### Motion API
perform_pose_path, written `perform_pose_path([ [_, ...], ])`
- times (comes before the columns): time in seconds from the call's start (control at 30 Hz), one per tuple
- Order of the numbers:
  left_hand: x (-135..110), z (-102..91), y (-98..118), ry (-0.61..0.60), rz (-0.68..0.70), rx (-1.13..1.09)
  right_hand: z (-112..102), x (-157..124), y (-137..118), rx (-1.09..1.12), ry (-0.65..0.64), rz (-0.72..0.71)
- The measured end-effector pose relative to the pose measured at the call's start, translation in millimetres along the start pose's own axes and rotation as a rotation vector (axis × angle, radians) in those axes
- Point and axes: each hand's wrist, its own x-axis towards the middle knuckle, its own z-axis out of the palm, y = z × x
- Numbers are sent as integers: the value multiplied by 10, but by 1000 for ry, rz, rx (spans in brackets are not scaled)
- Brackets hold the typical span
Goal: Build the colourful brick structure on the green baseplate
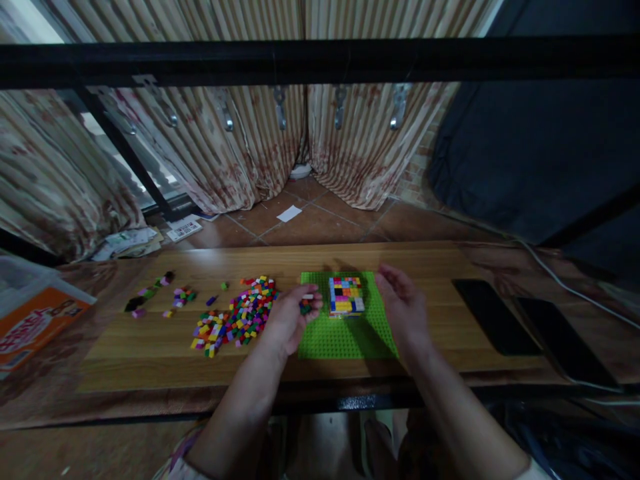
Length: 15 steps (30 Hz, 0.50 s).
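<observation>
A square block of many-coloured toy bricks stands on the green studded baseplate, towards its far side. To the left of that block is my left hand, closed loosely around several small toy bricks; a white one and a dark green one show at the fingers. My right hand hovers by the baseplate's right edge, fingers loosely curved and apart, with nothing visible in them. A large pile of loose toy bricks lies just left of my left hand.
Small brick clusters lie farther left on the wooden board. Two dark flat devices, one nearer and one farther right, lie at the right. An orange-and-white package stands far left. A black bar with metal hooks crosses above.
</observation>
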Motion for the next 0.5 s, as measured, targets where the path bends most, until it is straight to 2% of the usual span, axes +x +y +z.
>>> perform_pose_path([
  [0.07, -3, -26, 60, -33, -74, -107, -32, -26, -66, -39, -32, -54],
  [0.13, -17, -29, 86, -73, -112, -149, -23, -92, -126, -110, -84, -176],
  [0.23, -54, -18, 81, -140, -96, -133, 35, -220, -207, -242, -202, -400],
  [0.3, -79, -21, 69, -178, -76, -119, 80, -290, -249, -321, -291, -501],
  [0.4, -106, -43, 48, -222, -64, -113, 142, -356, -276, -408, -389, -575],
  [0.5, -124, -62, 23, -238, -55, -120, 197, -394, -265, -471, -419, -612],
])
